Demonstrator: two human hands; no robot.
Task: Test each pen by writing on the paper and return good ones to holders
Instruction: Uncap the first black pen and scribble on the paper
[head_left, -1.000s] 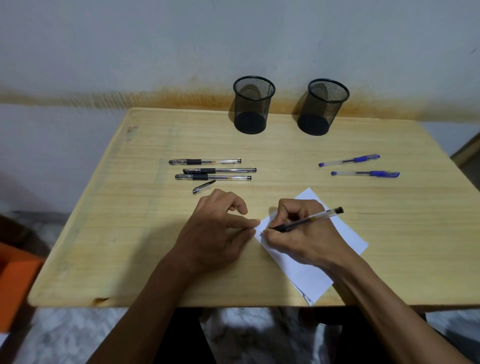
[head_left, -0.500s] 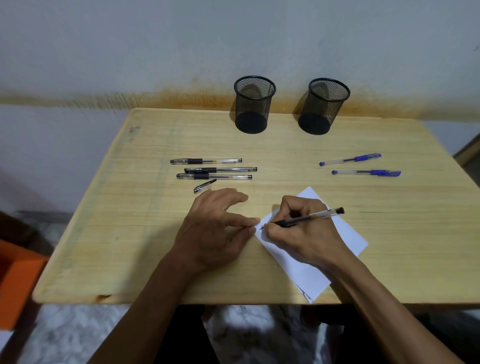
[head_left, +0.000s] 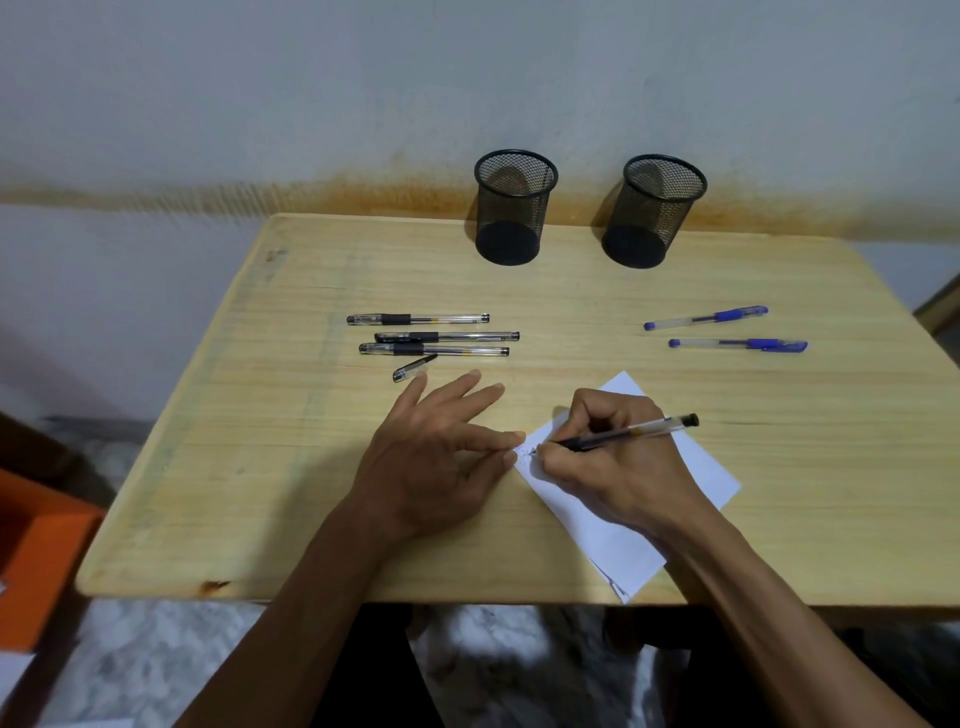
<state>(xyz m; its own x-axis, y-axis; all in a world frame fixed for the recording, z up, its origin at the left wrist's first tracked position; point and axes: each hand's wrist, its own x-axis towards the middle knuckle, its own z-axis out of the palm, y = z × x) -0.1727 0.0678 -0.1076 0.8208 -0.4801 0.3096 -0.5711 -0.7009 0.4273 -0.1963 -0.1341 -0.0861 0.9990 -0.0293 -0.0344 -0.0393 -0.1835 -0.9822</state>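
My right hand (head_left: 618, 467) grips a black pen (head_left: 631, 431) with its tip on the white paper (head_left: 701, 467), where a small scribble shows near the left corner. My left hand (head_left: 436, 457) lies flat with fingers spread; its thumb and forefinger press the paper's left corner. Three capped black pens (head_left: 439, 336) lie side by side on the wooden table (head_left: 260, 441), with a loose black cap (head_left: 413, 368) just beyond my left fingertips. Two blue pens (head_left: 727, 330) lie at the right. Two black mesh holders (head_left: 514, 208) (head_left: 654, 210) stand at the back edge; nothing shows inside them.
The table's back edge meets a stained wall. An orange box (head_left: 36, 551) sits on the floor at the left, below the table. Marble floor shows past the near edge.
My left fingers have straightened and spread toward the loose cap. The pen in my right hand has shifted slightly while writing, and a small mark now shows on the paper.
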